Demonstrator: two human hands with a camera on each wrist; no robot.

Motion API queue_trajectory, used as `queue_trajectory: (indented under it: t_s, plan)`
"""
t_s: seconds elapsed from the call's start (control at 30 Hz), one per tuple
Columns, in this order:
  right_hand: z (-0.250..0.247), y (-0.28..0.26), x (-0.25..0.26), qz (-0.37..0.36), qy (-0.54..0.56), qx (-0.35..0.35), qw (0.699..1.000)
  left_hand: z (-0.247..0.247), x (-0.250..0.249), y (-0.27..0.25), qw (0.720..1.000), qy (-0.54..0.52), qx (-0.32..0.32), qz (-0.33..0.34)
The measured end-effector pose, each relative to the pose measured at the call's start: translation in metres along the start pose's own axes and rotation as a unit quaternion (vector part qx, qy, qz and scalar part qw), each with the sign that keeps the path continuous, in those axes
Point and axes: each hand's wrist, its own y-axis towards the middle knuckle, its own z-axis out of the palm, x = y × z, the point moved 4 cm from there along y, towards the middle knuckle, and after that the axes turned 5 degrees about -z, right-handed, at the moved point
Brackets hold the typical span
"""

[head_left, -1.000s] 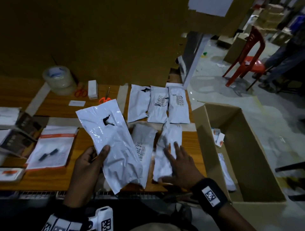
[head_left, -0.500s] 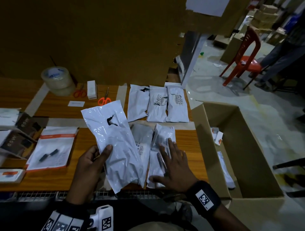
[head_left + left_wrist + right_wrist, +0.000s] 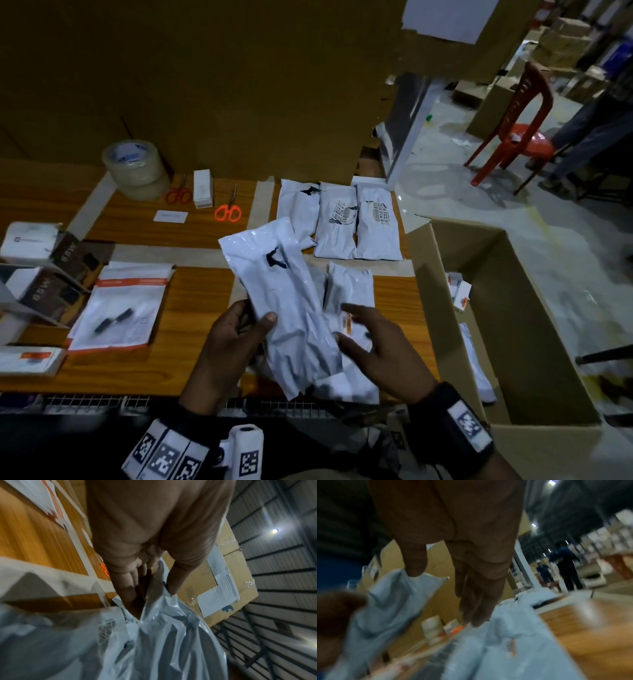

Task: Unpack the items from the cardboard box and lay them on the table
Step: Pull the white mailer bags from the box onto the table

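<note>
My left hand pinches a white plastic mailer between thumb and fingers and holds it tilted above the wooden table. My right hand hovers beside it with straight fingers, its thumb at the mailer's edge. Two more mailers lie on the table under my hands, partly hidden. Three mailers lie in a row at the back. The open cardboard box stands to the right of the table, with a white mailer and a small white-and-orange pack inside.
On the left of the table are tape rolls, two orange scissors, a small white box, a flat orange-striped envelope and brown boxes. A cardboard wall stands behind. A red chair and a person's legs are at the far right.
My left hand has carried the mailer to the right, over the two lying mailers. My right hand has lifted off the mailer on the table and come up to the held one.
</note>
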Motion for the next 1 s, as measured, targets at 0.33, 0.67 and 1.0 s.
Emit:
queue_trajectory:
  t_s: [0.33, 0.67, 1.0]
  plan:
    - [-0.021, 0.012, 0.046, 0.028, 0.338, -0.044, 0.940, 0.068, -0.031, 0.010, 0.994, 0.055, 0.084, 0.039]
    - [-0.116, 0.123, -0.014, 0.219, 0.187, -0.175, 0.942, 0.029, -0.041, 0.037, 0.995, 0.069, -0.031, 0.064]
    - [-0.162, 0.206, -0.071, 0.275, 0.041, -0.190, 0.942, 0.041, -0.043, 0.033, 0.983, 0.134, -0.031, 0.125]
